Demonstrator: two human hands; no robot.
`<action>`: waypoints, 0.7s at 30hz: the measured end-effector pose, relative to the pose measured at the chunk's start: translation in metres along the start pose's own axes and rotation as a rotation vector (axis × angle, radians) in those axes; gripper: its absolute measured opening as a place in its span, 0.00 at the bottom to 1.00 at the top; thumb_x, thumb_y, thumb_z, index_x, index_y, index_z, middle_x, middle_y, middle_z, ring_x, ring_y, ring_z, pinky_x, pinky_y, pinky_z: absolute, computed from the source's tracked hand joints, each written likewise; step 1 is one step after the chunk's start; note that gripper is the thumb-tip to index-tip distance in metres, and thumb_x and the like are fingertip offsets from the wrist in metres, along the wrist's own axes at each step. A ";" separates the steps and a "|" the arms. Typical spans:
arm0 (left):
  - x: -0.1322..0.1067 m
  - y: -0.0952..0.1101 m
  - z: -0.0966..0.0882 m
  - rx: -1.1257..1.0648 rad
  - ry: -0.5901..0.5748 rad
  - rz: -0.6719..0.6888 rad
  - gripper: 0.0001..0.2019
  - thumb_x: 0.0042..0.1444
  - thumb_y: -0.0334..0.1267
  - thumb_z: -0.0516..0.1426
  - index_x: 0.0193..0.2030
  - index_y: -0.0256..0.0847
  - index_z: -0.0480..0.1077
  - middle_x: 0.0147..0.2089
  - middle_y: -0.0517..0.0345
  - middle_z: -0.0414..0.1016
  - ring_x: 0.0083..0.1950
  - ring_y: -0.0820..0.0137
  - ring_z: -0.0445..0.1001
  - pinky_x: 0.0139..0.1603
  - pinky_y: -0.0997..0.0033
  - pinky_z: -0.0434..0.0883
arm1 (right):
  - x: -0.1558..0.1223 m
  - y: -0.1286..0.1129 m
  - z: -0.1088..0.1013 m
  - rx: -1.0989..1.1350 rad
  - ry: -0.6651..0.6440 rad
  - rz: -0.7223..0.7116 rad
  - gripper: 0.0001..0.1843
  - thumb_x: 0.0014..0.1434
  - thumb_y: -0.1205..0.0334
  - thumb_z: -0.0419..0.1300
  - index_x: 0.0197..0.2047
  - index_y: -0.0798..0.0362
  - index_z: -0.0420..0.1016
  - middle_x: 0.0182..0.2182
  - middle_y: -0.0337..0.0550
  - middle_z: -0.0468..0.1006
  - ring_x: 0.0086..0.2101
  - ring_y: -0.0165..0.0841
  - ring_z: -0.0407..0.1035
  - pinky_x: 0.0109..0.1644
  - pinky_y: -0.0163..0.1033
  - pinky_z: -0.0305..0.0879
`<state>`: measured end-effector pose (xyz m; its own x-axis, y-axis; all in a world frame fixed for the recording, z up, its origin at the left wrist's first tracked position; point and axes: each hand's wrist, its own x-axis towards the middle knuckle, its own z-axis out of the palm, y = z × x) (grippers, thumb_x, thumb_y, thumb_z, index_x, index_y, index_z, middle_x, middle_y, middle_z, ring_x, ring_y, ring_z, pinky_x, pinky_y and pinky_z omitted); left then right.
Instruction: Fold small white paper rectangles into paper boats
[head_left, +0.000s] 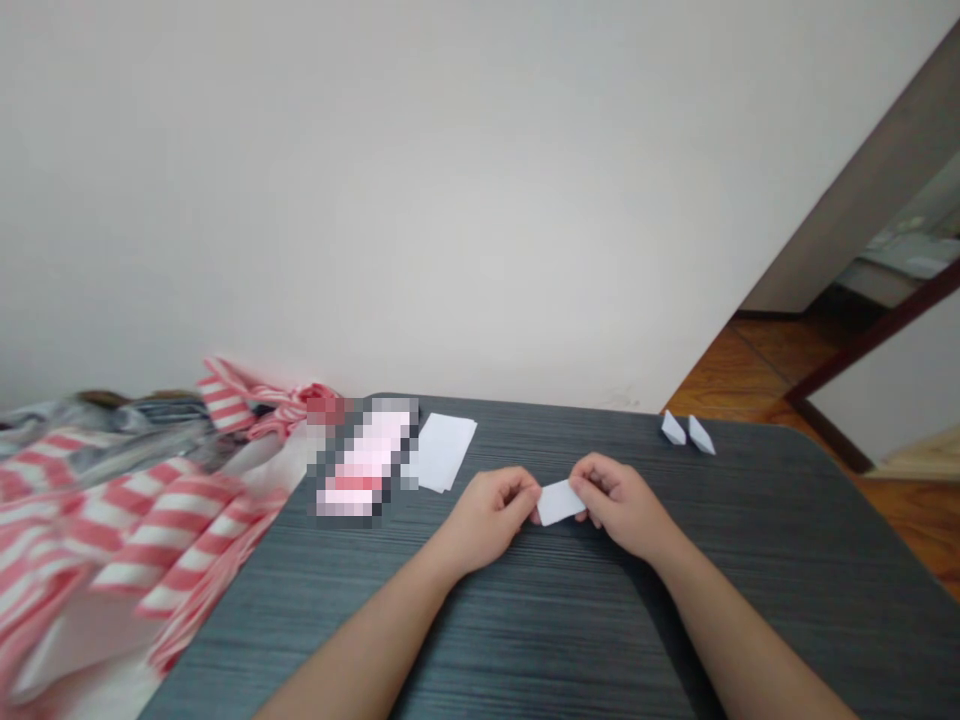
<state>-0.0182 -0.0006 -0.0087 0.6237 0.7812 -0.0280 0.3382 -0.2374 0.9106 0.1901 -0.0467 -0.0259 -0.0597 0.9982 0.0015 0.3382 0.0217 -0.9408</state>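
A small white piece of paper (560, 502), roughly rectangular, is held up between my two hands a little above the dark table (480, 640). My left hand (495, 515) pinches its left end between thumb and curled fingers. At the right end, the thumb and fingers of my right hand (619, 503) close on the same paper. Whether it is folded in layers I cannot tell. Beyond my left hand lies a stack of white paper sheets (444, 452). Two small folded white paper shapes (673, 428) stand near the far right edge of the table.
A pixelated, phone-like object (364, 460) lies at the table's left edge. Left of the table are red-and-white striped cloth (165, 520) and grey fabric (150, 425). A pale wall (480, 200) borders the table's far edge; wooden floor (757, 360) shows at right.
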 end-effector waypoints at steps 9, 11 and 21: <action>-0.002 0.003 0.001 0.073 -0.047 0.068 0.13 0.61 0.41 0.53 0.31 0.37 0.74 0.25 0.62 0.69 0.26 0.74 0.62 0.27 0.76 0.57 | 0.002 -0.014 0.004 -0.117 -0.038 -0.083 0.06 0.61 0.63 0.57 0.32 0.53 0.72 0.20 0.35 0.73 0.22 0.29 0.69 0.28 0.32 0.63; -0.001 0.003 0.000 0.087 -0.039 0.067 0.14 0.62 0.42 0.52 0.31 0.37 0.74 0.26 0.61 0.69 0.27 0.74 0.63 0.28 0.76 0.57 | 0.001 -0.014 0.005 -0.105 -0.042 -0.072 0.06 0.61 0.63 0.57 0.32 0.53 0.71 0.20 0.35 0.73 0.22 0.28 0.69 0.27 0.32 0.63; 0.002 0.000 0.001 0.017 0.046 -0.025 0.15 0.61 0.44 0.52 0.28 0.38 0.68 0.22 0.63 0.66 0.26 0.74 0.63 0.27 0.76 0.59 | -0.001 -0.007 0.006 -0.007 -0.056 0.013 0.07 0.61 0.61 0.57 0.32 0.53 0.71 0.23 0.38 0.77 0.21 0.27 0.70 0.25 0.31 0.63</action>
<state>-0.0166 0.0005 -0.0093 0.5821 0.8125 -0.0315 0.3657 -0.2269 0.9026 0.1822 -0.0483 -0.0218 -0.1080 0.9937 -0.0298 0.3461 0.0095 -0.9381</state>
